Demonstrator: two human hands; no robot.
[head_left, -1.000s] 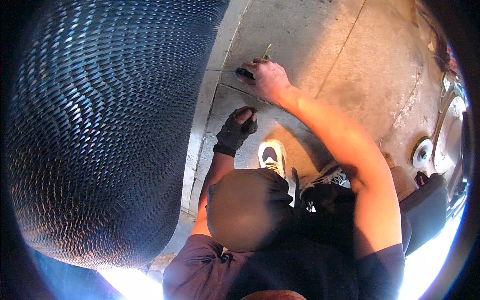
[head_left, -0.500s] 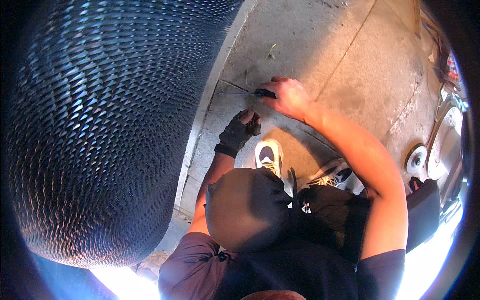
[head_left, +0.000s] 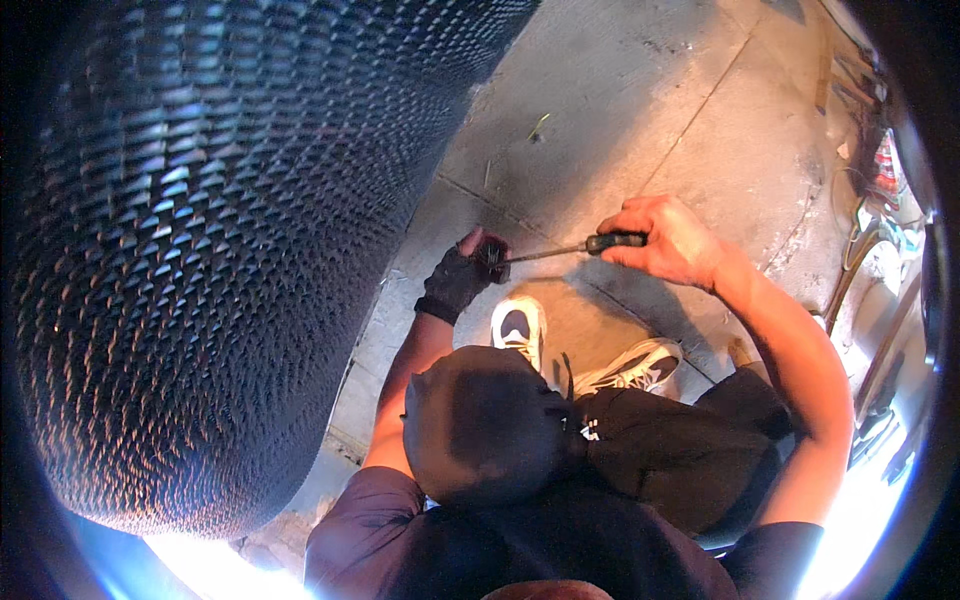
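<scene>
My right hand (head_left: 668,240) is closed round the black handle of a screwdriver (head_left: 616,243). The thin metal shaft runs left, and its tip reaches my left hand (head_left: 466,272). A black fingerless glove (head_left: 452,288) covers that hand, and its fingers are curled round something small and dark (head_left: 492,254) that I cannot make out. Whether the screwdriver's tip touches it or sits in it is hard to see. To the left stands a large dark panel (head_left: 200,260) with rows of small slit-like openings, apart from both hands.
Below my hands are my light shoes (head_left: 518,328) on the concrete floor (head_left: 590,110). A bit of green plant (head_left: 538,126) lies farther off. Along the right edge are cables (head_left: 850,262) and a red, striped object (head_left: 885,165).
My right hand has drawn the screwdriver away from near the dark panel, back and to the right. Its tip now meets my left hand, which has shifted slightly left.
</scene>
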